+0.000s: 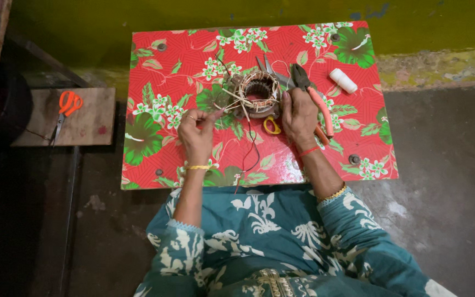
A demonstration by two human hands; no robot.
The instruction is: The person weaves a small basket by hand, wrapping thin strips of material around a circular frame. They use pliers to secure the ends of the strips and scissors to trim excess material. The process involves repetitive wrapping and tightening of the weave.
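On a red floral-print table (155,82), the left hand (196,132) pinches a thin wire end; the right hand (299,115) grips orange-handled pliers (314,93) beside a round copper-wound stator (258,91). A hard tug could snap the wire.

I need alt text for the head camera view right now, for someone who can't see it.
Seen from above, a person's left hand pinches a thin strip at a ring-shaped wound motor core on a red floral table, while the right hand steadies the core. Pink-handled pliers, a white spool and yellow-handled scissors lie close by.
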